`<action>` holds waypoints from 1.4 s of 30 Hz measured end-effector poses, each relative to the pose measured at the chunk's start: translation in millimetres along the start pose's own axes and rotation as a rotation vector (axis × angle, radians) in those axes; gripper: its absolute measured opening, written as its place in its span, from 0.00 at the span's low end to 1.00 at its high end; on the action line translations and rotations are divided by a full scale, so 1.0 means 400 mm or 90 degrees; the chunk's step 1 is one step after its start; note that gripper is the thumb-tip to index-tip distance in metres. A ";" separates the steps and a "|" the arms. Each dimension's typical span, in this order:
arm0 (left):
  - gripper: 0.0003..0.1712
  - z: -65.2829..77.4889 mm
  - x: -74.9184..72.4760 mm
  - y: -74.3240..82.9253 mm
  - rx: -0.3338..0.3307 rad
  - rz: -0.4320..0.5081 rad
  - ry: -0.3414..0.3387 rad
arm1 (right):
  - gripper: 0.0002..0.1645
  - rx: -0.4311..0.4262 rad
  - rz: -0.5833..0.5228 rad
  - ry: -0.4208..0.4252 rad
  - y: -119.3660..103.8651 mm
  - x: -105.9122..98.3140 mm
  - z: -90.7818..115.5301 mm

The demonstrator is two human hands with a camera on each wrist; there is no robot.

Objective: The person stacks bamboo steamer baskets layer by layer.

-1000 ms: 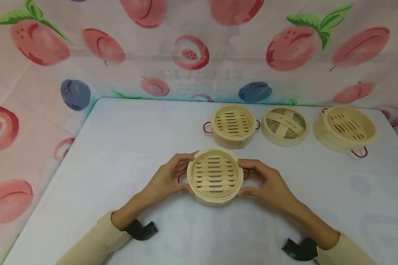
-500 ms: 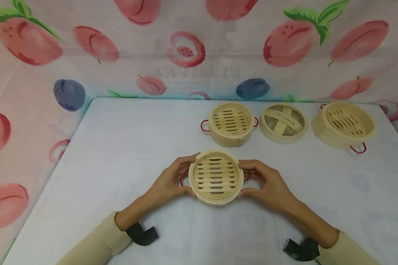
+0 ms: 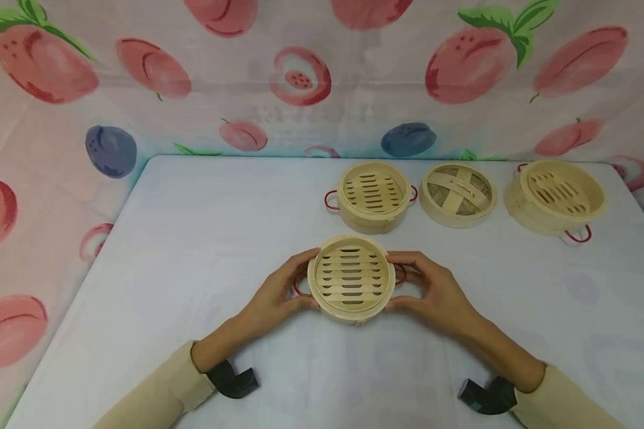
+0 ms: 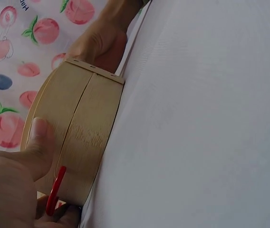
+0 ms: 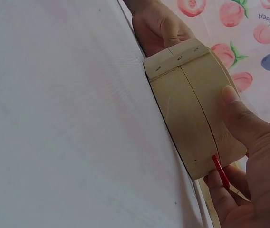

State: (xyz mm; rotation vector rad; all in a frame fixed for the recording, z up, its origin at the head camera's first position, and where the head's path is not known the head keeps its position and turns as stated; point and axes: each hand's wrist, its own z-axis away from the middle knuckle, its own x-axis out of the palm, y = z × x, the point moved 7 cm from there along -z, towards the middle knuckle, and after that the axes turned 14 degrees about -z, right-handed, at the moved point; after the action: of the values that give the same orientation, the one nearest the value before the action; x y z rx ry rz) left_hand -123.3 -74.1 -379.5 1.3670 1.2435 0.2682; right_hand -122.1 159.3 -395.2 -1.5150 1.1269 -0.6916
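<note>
A round bamboo steamer basket (image 3: 351, 280) with a slatted bottom and red side handles is between both hands at the middle of the table. My left hand (image 3: 281, 292) grips its left side, the thumb (image 4: 40, 137) against the wall below the rim. On the opposite side my right hand (image 3: 432, 292) holds it the same way, its thumb (image 5: 235, 107) on the wall. The red handles (image 4: 55, 190) stick out between thumb and fingers. In both wrist views the basket wall (image 5: 192, 114) stands close to the white cloth; I cannot tell if they touch.
Behind it stand a second steamer basket (image 3: 374, 223) with red handles, a woven bamboo lid (image 3: 458, 221) and a deeper steamer basket (image 3: 539, 214) at the right. White cloth covers the table (image 3: 209, 208). A fruit-print cloth (image 3: 349, 77) hangs behind.
The basket and both hands have shifted slightly, ending a little farther from me, closer to the rear basket. The hold on it stays the same. The head view has moved a little.
</note>
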 end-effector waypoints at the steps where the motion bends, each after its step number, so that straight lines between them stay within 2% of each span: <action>1: 0.48 -0.001 -0.001 0.002 -0.003 -0.010 0.003 | 0.45 -0.003 0.001 0.001 0.000 -0.001 -0.001; 7: 0.46 -0.005 -0.008 0.013 -0.028 -0.062 0.024 | 0.44 -0.024 0.000 0.006 -0.004 -0.004 -0.006; 11: 0.45 -0.005 -0.009 0.010 -0.035 -0.046 0.033 | 0.44 -0.033 -0.003 0.015 -0.006 -0.005 -0.007; 21: 0.43 0.001 -0.009 -0.002 -0.011 0.005 0.054 | 0.45 -0.040 0.010 0.029 -0.004 -0.002 -0.006; 37: 0.43 0.006 -0.006 -0.008 -0.023 0.006 0.053 | 0.45 -0.030 -0.019 0.018 0.001 -0.002 -0.002; 42: 0.43 0.005 -0.006 -0.005 -0.013 0.000 0.054 | 0.44 -0.015 0.011 0.014 0.002 -0.007 -0.004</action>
State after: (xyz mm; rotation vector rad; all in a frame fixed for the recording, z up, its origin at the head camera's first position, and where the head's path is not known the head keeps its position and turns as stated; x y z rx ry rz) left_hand -123.5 -77.6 -380.5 1.3496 1.3072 0.3417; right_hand -124.9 161.1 -395.3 -1.5200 1.1672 -0.6867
